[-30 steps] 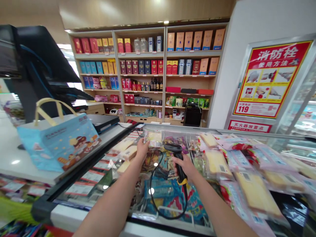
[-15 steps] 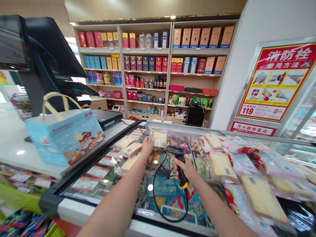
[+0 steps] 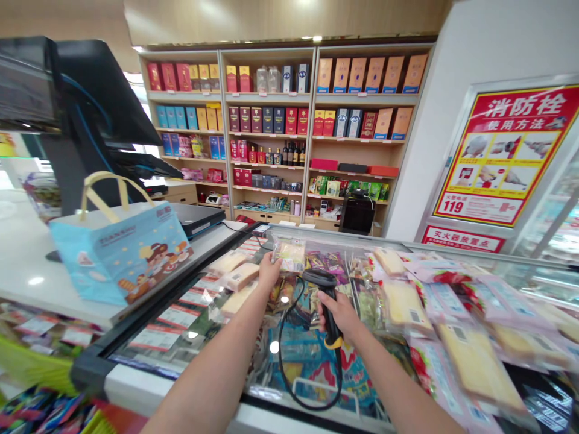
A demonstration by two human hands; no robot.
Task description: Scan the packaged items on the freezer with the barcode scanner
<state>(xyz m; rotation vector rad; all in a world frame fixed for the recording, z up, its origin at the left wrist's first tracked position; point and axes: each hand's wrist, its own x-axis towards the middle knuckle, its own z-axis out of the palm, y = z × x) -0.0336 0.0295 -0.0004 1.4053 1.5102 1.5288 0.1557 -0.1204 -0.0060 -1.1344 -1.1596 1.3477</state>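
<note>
Shop shelves [image 3: 269,144] across the upper frame. Near centre, clasping a scanner [image 3: 319,278] by its handle in the right hand [image 3: 340,313], likely for steady aim; apparently pinching a clear packet [image 3: 293,256] by its left edge in the left hand [image 3: 270,269], leaving its middle uncovered.

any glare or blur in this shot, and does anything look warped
Head view: small white glare spots on the case's glass top, another on the white counter; head view: colourful packets at lower left look smeared, while the scanner is fairly clear; head view: the red poster leans toward the right edge, probably wide-angle distortion.
</note>
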